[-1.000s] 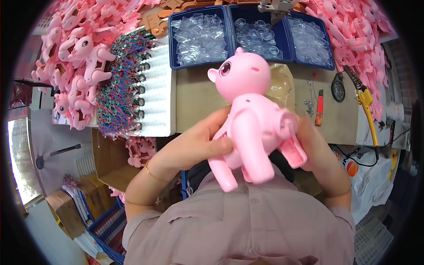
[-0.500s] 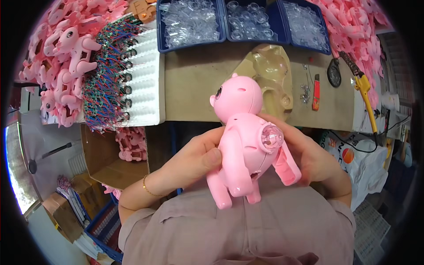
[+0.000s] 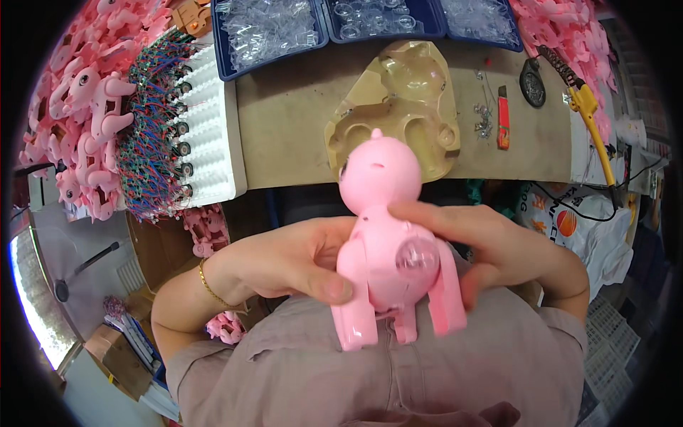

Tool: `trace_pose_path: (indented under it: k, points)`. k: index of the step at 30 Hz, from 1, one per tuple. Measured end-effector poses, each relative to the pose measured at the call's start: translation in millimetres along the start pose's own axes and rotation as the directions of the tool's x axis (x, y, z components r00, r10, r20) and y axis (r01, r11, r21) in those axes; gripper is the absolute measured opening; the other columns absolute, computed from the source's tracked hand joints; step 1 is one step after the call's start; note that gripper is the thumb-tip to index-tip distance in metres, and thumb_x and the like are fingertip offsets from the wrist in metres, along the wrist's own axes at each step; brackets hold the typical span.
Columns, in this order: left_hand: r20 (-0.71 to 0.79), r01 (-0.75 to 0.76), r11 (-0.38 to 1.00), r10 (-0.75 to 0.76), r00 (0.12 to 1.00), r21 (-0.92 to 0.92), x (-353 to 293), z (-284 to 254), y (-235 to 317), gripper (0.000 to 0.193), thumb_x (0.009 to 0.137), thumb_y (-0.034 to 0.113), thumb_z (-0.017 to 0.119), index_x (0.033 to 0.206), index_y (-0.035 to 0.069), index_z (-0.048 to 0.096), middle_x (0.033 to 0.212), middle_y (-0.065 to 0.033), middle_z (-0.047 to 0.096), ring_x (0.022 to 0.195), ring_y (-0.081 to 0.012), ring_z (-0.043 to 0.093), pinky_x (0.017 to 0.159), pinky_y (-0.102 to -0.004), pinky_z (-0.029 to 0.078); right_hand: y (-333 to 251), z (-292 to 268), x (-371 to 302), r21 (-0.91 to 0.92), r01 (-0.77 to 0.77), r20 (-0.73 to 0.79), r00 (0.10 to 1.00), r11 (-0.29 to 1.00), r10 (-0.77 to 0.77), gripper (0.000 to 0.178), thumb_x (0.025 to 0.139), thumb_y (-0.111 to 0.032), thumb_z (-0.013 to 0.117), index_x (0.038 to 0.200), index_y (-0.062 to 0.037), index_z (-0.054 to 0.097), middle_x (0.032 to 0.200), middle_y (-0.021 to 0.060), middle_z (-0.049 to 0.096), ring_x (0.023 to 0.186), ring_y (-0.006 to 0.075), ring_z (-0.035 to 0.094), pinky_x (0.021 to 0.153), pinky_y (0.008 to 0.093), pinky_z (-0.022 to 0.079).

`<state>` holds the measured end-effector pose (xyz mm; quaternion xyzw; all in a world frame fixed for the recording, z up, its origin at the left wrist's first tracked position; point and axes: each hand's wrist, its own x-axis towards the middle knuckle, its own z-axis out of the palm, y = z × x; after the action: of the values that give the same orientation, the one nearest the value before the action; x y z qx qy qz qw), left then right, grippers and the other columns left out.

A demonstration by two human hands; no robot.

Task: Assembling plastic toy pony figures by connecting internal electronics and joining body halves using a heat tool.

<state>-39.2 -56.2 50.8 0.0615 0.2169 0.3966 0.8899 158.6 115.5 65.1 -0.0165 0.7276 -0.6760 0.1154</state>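
Observation:
A pink plastic toy animal (image 3: 388, 274) is held up in front of my body, its round head toward the table and its legs toward me. A clear dome (image 3: 417, 257) sits on its body. My left hand (image 3: 306, 267) grips the toy's left side, with the thumb on the upper part of a leg. My right hand (image 3: 469, 238) closes around the other side, fingers over the body below the head and thumb near a leg. Just beyond the toy, a tan molded holder (image 3: 398, 107) with shaped hollows lies on the table.
Blue bins (image 3: 324, 35) of clear plastic parts line the back. At left are a white ridged tray (image 3: 217, 135), bundles of coloured wires (image 3: 153, 135) and piled pink toys (image 3: 78, 99). A red cutter (image 3: 503, 121), small metal parts (image 3: 483, 121) and a yellow-handled tool (image 3: 587, 114) lie at right.
The toy has come lower, and its body has turned slightly between my hands. My right fingers have shifted onto the body below the head. The view has shifted, showing more of the holder.

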Motion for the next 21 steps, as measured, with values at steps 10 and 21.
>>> trace_pose_path:
  k: [10,21]
  points:
    - [-0.294,-0.162,0.959,0.229,0.928,0.235,2,-6,13,0.067,0.089,0.052,0.054,0.128,-0.001,0.045,0.115,-0.0112,0.060,0.103,-0.0193,0.059,0.090,-0.0322,0.048,10,-13,21,0.473,-0.072,-0.161,0.973,0.878,0.166,0.076,0.085,-0.027,0.066,0.145,-0.0058,0.025,0.128,0.0093,0.051,0.116,0.0183,0.050,0.097,0.0323,0.040]
    - [-0.547,-0.615,0.756,0.620,0.563,0.224,-141,-56,-60,0.053,0.094,0.040,0.047,0.129,0.001,0.040,0.118,-0.0114,0.051,0.102,-0.0187,0.053,0.085,-0.0332,0.047,-12,11,77,0.085,0.046,-0.412,0.911,0.995,-0.007,0.039,0.093,-0.024,0.051,0.118,0.0056,0.055,0.105,0.0123,0.063,0.087,0.0135,0.056,0.081,0.0261,0.044]
